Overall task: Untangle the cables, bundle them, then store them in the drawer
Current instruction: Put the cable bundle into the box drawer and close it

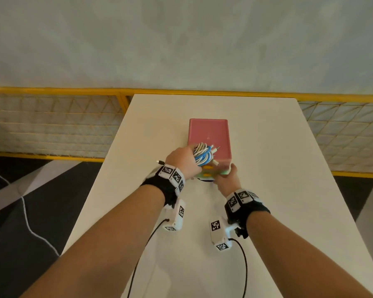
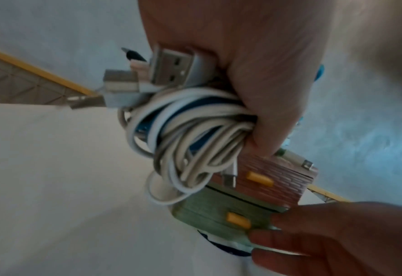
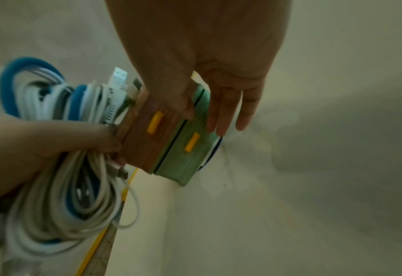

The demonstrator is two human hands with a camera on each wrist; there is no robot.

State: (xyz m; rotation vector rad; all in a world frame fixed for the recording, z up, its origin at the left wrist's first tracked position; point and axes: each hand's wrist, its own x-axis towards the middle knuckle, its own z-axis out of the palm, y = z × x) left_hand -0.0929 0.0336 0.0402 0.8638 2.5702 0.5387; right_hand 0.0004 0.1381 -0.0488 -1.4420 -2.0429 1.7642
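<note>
My left hand [image 1: 181, 158] grips a coiled bundle of white and blue cables [image 1: 202, 156], held against the near top edge of a small drawer unit [image 1: 208, 136] with a pink top. In the left wrist view the cable bundle [image 2: 190, 134] hangs from my fist, USB plugs sticking out. Below it are a pink drawer [image 2: 273, 179] and a green drawer [image 2: 209, 211], each with a yellow handle. My right hand [image 1: 227, 177] holds the green drawer [image 3: 185, 160] at its right end, thumb on the front and fingers [image 3: 223, 112] along the side.
The unit stands mid-way along a white table [image 1: 267, 190]. A dark blue and white round thing [image 2: 223, 246] lies under the unit's front. A yellow mesh railing [image 1: 52, 90] runs behind the table. Black leads trail from both wrist cameras across the near tabletop.
</note>
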